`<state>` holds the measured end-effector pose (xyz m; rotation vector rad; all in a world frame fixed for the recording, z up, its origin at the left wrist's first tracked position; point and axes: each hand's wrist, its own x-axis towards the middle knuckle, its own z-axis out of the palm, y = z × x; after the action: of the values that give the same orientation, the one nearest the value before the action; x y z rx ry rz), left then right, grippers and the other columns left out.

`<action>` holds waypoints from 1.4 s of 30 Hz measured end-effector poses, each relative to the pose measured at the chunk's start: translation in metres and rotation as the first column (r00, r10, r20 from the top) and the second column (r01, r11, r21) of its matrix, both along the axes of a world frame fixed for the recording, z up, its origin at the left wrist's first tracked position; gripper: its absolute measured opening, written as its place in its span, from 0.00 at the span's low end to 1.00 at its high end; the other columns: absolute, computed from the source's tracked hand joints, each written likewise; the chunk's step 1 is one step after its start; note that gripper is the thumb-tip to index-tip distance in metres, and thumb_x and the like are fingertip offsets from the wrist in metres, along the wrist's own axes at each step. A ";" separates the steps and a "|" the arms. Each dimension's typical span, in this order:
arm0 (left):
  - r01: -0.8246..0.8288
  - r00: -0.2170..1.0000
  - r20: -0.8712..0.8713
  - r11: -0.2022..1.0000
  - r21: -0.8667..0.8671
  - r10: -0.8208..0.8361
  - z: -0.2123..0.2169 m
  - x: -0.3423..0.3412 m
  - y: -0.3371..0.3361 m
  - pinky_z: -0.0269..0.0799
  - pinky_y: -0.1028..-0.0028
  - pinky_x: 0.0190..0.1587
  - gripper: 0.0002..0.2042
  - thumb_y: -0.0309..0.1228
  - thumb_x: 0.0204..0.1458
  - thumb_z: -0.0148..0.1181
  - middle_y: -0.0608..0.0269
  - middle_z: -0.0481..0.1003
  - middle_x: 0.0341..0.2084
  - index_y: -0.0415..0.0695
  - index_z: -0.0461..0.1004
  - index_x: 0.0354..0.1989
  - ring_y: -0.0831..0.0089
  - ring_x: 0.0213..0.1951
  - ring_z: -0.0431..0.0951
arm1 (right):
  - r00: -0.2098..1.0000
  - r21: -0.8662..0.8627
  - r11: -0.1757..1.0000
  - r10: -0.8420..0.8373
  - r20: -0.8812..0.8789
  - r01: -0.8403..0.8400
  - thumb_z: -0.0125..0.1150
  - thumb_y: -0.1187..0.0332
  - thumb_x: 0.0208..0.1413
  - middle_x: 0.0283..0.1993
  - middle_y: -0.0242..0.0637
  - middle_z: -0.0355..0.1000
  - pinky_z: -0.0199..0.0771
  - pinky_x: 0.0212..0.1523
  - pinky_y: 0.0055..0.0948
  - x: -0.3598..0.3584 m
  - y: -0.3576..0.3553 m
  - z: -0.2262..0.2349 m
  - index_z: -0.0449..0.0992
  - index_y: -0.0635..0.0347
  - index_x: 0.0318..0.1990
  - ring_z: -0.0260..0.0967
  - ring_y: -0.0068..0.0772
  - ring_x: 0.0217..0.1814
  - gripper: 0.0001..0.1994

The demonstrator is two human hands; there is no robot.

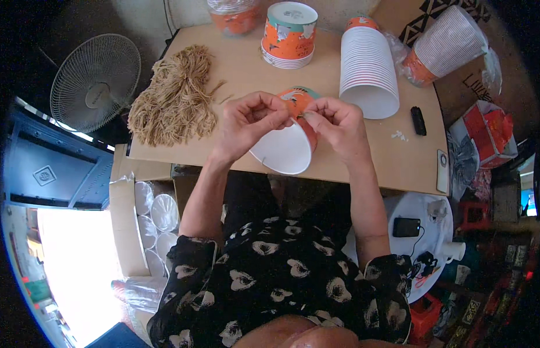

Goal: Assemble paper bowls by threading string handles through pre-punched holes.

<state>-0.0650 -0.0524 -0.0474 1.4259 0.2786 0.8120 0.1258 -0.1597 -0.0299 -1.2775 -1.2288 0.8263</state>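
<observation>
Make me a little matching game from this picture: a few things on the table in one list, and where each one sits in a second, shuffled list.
Things:
1. Bundle of tan strings
2. Paper cup
3. Long stack of white cups
4. Small black object

Places:
A. Between the left hand and right hand
B. Lying on its side, right of table centre
C. Left part of the table
D. Near the table's right edge

Pairs: 1-C, 2-A, 3-B, 4-D

Both hands, left hand (246, 124) and right hand (338, 124), pinch an orange paper cup (288, 139) over the cardboard tabletop (252, 64). Tan string bundle (176, 98) lies left.
</observation>
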 end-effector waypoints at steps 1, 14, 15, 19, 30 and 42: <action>-0.003 1.000 0.001 1.000 0.002 0.003 0.004 -0.002 0.001 0.78 0.78 0.40 0.08 0.23 0.58 0.61 0.62 0.80 0.36 0.33 0.75 0.44 0.77 0.35 0.80 | 1.000 0.002 1.000 0.003 0.001 -0.003 0.61 0.76 0.58 0.32 0.29 0.77 0.72 0.33 0.17 -0.001 0.002 0.002 0.78 0.67 0.38 0.71 0.13 0.32 0.04; -0.163 0.924 -0.287 0.939 0.303 0.254 0.033 -0.010 -0.004 0.77 0.80 0.36 0.07 0.24 0.55 0.64 0.65 0.81 0.29 0.35 0.79 0.40 0.82 0.32 0.80 | 0.969 0.098 0.970 0.207 0.132 -0.220 0.55 0.74 0.63 0.30 0.30 0.75 0.73 0.34 0.19 -0.027 0.030 0.039 0.76 0.68 0.44 0.71 0.17 0.32 0.08; -0.157 0.937 -0.254 0.938 0.310 0.241 0.034 -0.011 -0.004 0.76 0.81 0.36 0.06 0.23 0.55 0.63 0.65 0.81 0.29 0.35 0.78 0.39 0.82 0.32 0.80 | 0.968 0.109 0.967 0.214 0.127 -0.228 0.54 0.74 0.63 0.30 0.30 0.75 0.73 0.34 0.20 -0.026 0.030 0.040 0.76 0.68 0.45 0.72 0.17 0.32 0.08; -0.154 0.977 -0.117 0.970 0.188 0.177 0.020 -0.009 0.010 0.76 0.81 0.35 0.04 0.23 0.56 0.62 0.66 0.80 0.28 0.35 0.77 0.36 0.82 0.31 0.79 | 0.955 -0.008 0.956 0.291 -0.060 -0.292 0.54 0.75 0.63 0.29 0.32 0.75 0.74 0.34 0.21 -0.022 0.008 0.046 0.73 0.68 0.50 0.72 0.19 0.32 0.10; -0.375 0.926 0.025 0.917 0.134 0.376 0.005 0.018 0.017 0.77 0.79 0.37 0.05 0.23 0.58 0.59 0.64 0.79 0.27 0.33 0.76 0.37 0.80 0.31 0.80 | 0.894 -0.037 0.969 0.240 0.378 -0.244 0.62 0.78 0.54 0.39 0.40 0.80 0.74 0.29 0.22 -0.065 -0.063 0.026 0.71 0.63 0.56 0.73 0.22 0.28 0.20; 0.003 1.000 -0.027 0.997 0.078 -0.001 0.017 0.024 0.008 0.75 0.77 0.41 0.09 0.28 0.61 0.59 0.63 0.78 0.33 0.34 0.74 0.42 0.77 0.36 0.79 | 0.932 0.279 0.956 -0.183 0.312 0.094 0.59 0.75 0.60 0.38 0.37 0.78 0.75 0.36 0.24 0.004 0.008 0.017 0.75 0.65 0.52 0.74 0.24 0.36 0.13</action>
<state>-0.0413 -0.0446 -0.0299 1.5107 0.2681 0.8103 0.1293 -0.1516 -0.0129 -1.3041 -1.4423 0.3349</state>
